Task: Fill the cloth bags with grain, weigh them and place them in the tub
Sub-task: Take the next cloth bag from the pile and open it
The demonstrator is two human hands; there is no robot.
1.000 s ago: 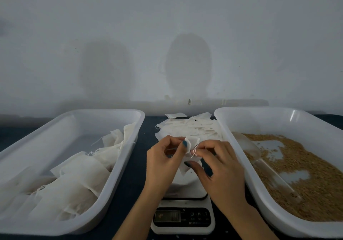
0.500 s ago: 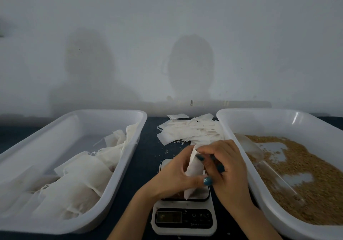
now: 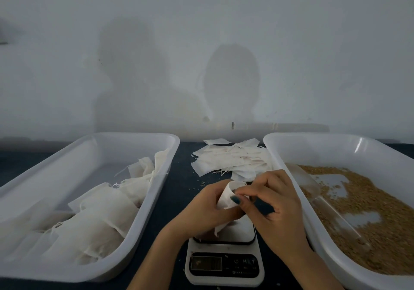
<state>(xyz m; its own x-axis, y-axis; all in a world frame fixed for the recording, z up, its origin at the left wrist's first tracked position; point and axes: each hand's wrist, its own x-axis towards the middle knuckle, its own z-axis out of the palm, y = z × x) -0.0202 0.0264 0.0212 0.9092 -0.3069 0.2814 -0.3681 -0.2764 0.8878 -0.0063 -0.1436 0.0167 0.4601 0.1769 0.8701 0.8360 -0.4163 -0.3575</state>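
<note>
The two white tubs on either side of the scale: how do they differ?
The left tub holds filled cloth bags, heaped toward its near end; the right tub holds loose brown grain. The right tub has a clear scoop lying in it; the left tub has none. The left tub's far end is bare; the right tub's floor shows only in patches. Both are white, rounded plastic tubs flanking the scale.

White wall (image 3: 313,43) behind, two shadows (image 3: 230,77) on it; dark tabletop (image 3: 179,177).
</note>
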